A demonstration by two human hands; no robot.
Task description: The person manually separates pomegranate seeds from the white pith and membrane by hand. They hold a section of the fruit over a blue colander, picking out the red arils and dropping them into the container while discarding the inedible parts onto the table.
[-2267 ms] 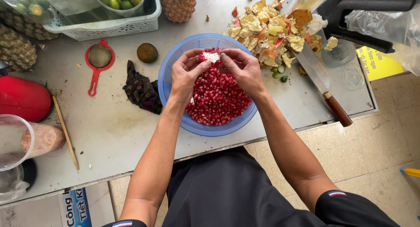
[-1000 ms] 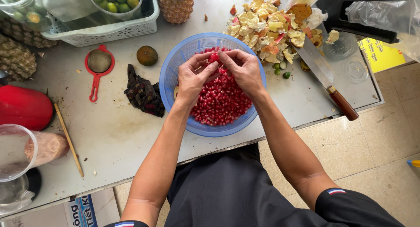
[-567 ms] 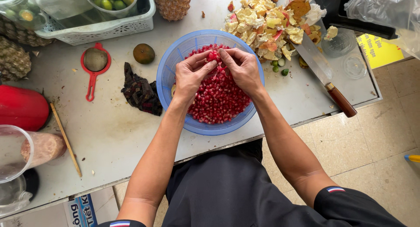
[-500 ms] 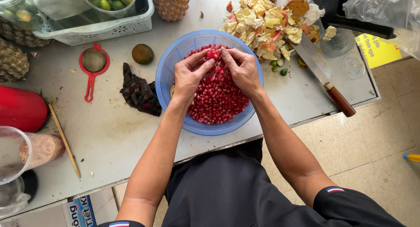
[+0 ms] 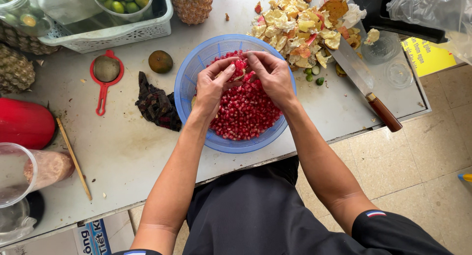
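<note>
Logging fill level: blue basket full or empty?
Partly full: red pomegranate seeds cover the blue basket bottom, its upper wall bare.

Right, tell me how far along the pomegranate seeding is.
Mostly done, it seems: the blue colander holds a deep layer of red seeds, and a pile of peel scraps lies beside the knife. In hand: the left hand and right hand work one small pomegranate piece. No whole pomegranates are visible.

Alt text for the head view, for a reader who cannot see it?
Both hands, left hand and right hand, pull apart a pomegranate piece over a blue colander of red seeds. A pile of peel and a knife lie alongside.
</note>
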